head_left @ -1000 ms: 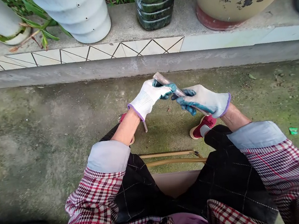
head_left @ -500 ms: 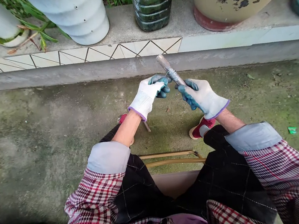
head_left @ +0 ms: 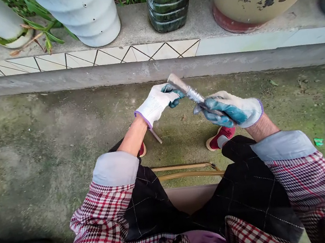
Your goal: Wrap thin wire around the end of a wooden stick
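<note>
The metal tube (head_left: 176,81) is in front of you, above the concrete floor (head_left: 66,120), tilted, with its far end pointing up and to your left. A silvery winding (head_left: 194,95), which looks like thin wire, already goes around its middle part. The far end is bare, so in my judgement the winding covers only one part; how much lies under your glove, I cannot tell. Your right hand (head_left: 228,109) is closed around the near part of the tube. Your left hand (head_left: 162,99) is just beside the far end, with fingers bent in; whether they are closed on a loose wire is too small to tell. A second rod (head_left: 156,136) is below your left wrist, near your left shoe (head_left: 142,149). Beyond, plant pots stand on the ledge (head_left: 134,23).
</note>
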`<state>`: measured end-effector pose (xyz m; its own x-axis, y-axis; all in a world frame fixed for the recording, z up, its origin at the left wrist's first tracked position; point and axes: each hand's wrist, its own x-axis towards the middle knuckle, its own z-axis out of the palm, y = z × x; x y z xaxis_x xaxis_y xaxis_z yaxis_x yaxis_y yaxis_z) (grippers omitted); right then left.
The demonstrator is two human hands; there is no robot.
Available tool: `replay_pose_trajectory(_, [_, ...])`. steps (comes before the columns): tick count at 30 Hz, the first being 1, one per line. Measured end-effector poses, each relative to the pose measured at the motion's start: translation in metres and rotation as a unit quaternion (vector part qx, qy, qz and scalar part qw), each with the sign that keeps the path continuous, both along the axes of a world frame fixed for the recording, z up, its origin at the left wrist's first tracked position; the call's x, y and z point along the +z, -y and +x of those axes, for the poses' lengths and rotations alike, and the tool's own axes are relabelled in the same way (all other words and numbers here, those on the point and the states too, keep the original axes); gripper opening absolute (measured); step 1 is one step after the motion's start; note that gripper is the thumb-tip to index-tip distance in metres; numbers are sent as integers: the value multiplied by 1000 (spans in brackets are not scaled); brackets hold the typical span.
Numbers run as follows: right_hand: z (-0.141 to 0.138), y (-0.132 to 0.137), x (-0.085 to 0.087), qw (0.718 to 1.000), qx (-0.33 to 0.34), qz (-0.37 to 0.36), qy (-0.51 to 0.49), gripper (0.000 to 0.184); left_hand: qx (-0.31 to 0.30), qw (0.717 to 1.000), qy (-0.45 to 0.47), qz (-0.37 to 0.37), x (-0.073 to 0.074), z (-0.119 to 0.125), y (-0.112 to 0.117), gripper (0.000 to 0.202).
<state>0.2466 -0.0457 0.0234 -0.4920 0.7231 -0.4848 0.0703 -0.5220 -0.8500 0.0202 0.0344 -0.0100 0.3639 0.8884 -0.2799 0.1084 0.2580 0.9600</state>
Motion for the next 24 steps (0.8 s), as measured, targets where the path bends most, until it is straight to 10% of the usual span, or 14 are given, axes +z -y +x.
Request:
replay_pose_trajectory(8, [7,-7,-14,939,236,85,236,38,-177,973,-138,59,10,-14,3,7])
replay_pose_trajectory(14, [-9,-19,-37,831,208,143,496,27,-205,949,-214,110,-1,-7,11,8])
replay_pose_trajectory(21, [-7,-17,-12,954,-147,44,258,31,-100,993,-50,-34,3,11,16,15])
replay_pose_trajectory(24, [-3,-12,-1,975,-180,50,123,39,-100,994,-16,-44,4,12,18,13])
